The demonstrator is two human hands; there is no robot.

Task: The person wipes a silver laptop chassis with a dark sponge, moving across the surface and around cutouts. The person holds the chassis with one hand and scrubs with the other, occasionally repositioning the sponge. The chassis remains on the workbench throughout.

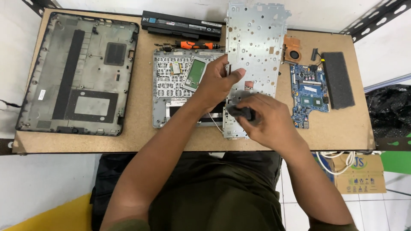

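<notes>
- The left hand (216, 83) rests on the lower left edge of the large perforated silver metal plate (255, 47), thumb pressed against it; the fingers are closed on the plate edge, and the fingertips are hidden behind it.
- The right hand (267, 119) has its fingers wrapped around a small dark blurred object (240, 112); what this object is I cannot tell, it is too blurred.
- The metal plate lies in the middle of the brown fibreboard bench (128, 139), tilted a little, and its top end passes over the far bench edge. Its lower part is covered by both hands.
- The grey laptop palmrest frame (171, 81) lies just left of the plate; its right side is hidden under the left hand and the plate.
- One black plastic laptop bottom cover (79, 72) lies at the left end of the bench.
- One long black battery pack (182, 25) lies at the far edge, and one orange-handled screwdriver (198, 44) is just in front of it.
- One blue circuit board (310, 92) lies right of the plate, one copper-coloured cooling fan (293, 50) behind it, and one dark foam block (338, 79) beside it.
- One cardboard box (359, 175) on the floor is partly cut off by the bench.
</notes>
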